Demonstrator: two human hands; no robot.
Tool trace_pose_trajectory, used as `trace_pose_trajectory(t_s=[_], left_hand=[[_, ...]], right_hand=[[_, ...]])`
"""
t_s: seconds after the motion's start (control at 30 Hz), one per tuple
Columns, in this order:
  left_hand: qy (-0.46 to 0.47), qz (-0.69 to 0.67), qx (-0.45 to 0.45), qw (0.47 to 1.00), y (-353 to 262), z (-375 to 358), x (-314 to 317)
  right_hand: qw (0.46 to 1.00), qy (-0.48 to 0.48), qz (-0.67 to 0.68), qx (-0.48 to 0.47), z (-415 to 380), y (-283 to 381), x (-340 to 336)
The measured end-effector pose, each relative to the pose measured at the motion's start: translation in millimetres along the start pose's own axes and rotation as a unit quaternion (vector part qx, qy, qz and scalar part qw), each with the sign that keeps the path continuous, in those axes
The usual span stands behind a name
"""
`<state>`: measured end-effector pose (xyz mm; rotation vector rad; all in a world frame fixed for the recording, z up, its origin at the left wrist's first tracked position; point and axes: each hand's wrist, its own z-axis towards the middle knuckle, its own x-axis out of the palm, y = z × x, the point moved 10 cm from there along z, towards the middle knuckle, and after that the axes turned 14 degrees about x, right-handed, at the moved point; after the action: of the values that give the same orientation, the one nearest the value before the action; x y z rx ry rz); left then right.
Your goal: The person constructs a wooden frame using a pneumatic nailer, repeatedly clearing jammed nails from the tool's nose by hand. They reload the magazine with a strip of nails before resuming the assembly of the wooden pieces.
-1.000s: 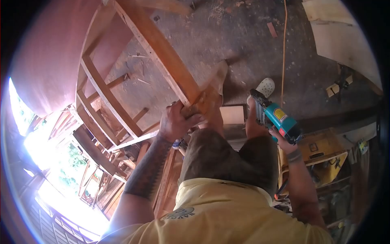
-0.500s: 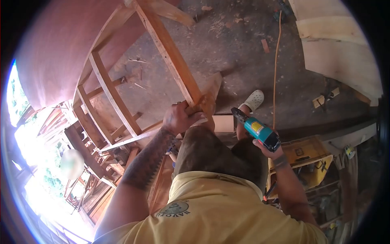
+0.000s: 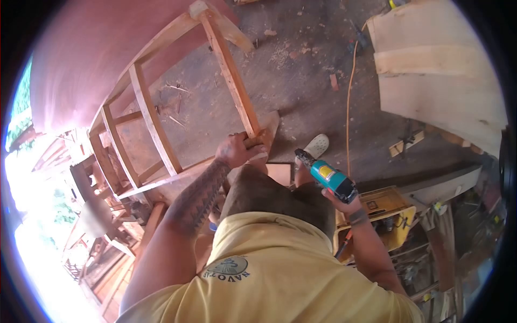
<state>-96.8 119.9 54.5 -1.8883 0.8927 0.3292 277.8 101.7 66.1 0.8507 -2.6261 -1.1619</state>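
My left hand [image 3: 239, 149] is closed round the near corner of a curved wooden frame [image 3: 231, 81], where a reddish beam meets a lower piece; the fingertips are partly hidden. My right hand [image 3: 344, 203] grips the rear of a teal power tool [image 3: 331, 176], shaped like an angle grinder, with a yellow label and a black head. The tool is held in front of my right thigh, its head toward the upper left, apart from the frame. No disc or bit can be made out on it.
A yellow crate [image 3: 396, 207] with tools stands to my right. An orange cord [image 3: 349, 116] runs across the concrete floor [image 3: 301, 81]. Pale curved panels [image 3: 431, 70] rise at upper right, and a large reddish curved surface [image 3: 81, 70] fills the upper left. Wood scraps lie lower left.
The whole view has shifted a little, so the scene sits further left. Both hands keep their holds; the power tool stays at about the same place relative to my body.
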Motion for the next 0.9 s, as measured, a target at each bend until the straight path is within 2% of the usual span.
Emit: trace_pose_trajectory(t_s=[0.03, 0.1, 0.13, 0.2, 0.23, 0.27, 0.37, 0.47, 0.57, 0.67, 0.77, 0.8, 0.9], left_hand=[[-0.006, -0.004, -0.007, 1.0, 3.0, -3.9, 0.8], [-0.042, -0.189, -0.077, 0.978, 59.4, -7.5, 25.0], [-0.059, -0.279, -0.104, 0.953, 88.0, -10.2, 36.1], [-0.202, -0.372, -0.065, 0.904, 116.1, -21.9, 11.4], [-0.214, -0.273, -0.085, 0.934, 124.5, -36.7, -8.4], [-0.223, -0.174, -0.112, 0.953, 124.6, -56.7, -27.2], [-0.215, -0.021, -0.116, 0.969, 72.5, -128.4, -69.9], [-0.205, -0.022, -0.163, 0.965, 61.5, -183.3, -58.7], [-0.231, -0.085, -0.125, 0.961, 50.7, -211.2, -33.9], [-0.167, -0.116, -0.086, 0.975, 15.1, -212.8, -20.8], [-0.05, -0.057, 0.037, 0.996, -24.5, -201.4, -19.7], [0.019, -0.011, 0.02, 1.0, -4.3, -194.5, -4.7], [0.101, 0.083, 0.103, 0.986, 23.7, -186.9, -19.2]], right_hand=[[1.0, 0.003, 0.006, -0.001, -5.8, 8.0, -2.5], [1.0, 0.011, 0.017, -0.008, -14.2, 33.0, -5.2], [1.0, 0.005, -0.008, 0.019, -19.5, 47.7, -7.3], [0.998, 0.02, -0.053, 0.001, -25.9, 88.5, -12.0], [0.997, 0.028, -0.077, -0.005, -30.1, 107.0, -13.7], [0.996, 0.025, -0.066, 0.053, -36.6, 116.5, -20.0], [0.981, 0.001, -0.193, -0.007, -30.1, 123.4, -38.7], [0.963, -0.017, -0.253, -0.086, -40.0, 171.7, -38.6], [0.968, 0.046, -0.242, -0.056, -34.8, 180.2, -26.8], [0.986, 0.099, -0.132, 0.021, -47.4, 192.7, -2.5], [0.986, 0.048, -0.153, -0.055, -72.3, 232.8, 28.2], [0.989, 0.057, -0.133, -0.007, -73.6, 227.7, 38.4], [0.995, -0.046, -0.061, -0.071, -84.8, 228.6, 61.1]])
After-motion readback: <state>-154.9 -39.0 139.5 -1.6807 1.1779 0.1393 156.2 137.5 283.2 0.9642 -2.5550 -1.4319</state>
